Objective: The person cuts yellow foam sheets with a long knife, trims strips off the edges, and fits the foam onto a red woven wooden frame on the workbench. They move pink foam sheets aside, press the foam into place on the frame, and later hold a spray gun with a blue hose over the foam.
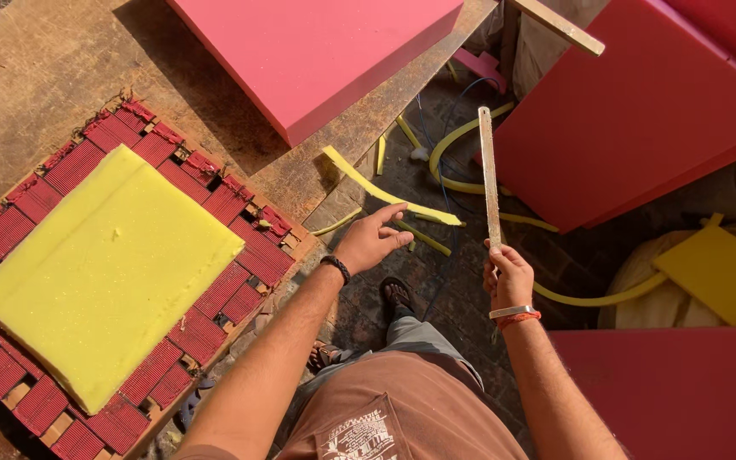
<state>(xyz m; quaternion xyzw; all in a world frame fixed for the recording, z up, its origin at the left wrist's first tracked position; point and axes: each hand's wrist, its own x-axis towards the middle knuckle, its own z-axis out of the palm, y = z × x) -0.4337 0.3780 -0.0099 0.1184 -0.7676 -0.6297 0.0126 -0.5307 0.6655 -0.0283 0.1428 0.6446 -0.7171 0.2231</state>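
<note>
Sunlit workshop ground of dark brick, littered with yellow foam offcuts (389,192), lies below a worn wooden workbench (36,60) that fills the upper left of the head view. On the bench, toward its near right edge, a wooden seat frame laced with red webbing (206,324) carries a yellow foam pad (104,273), laid square within the frame so that a border of webbing shows on all sides. A thick red foam slab (317,43) rests at the far edge of the bench, and more red foam slabs (641,111) lean at the right.

Off the bench's right edge, the right hand (508,277) grips the lower end of a long, flat metal blade (490,175), fingers wrapped closed around it, so the blade stands nearly upright over the floor. The left hand (372,240) holds nothing: its fingers are loosely spread and extended toward the blade, near it but not touching.

To handle the blade well, I would judge that the free hand should meet it on the flat side rather than the edge, and the grip below should stay firm so the long strip does not wobble.
</note>
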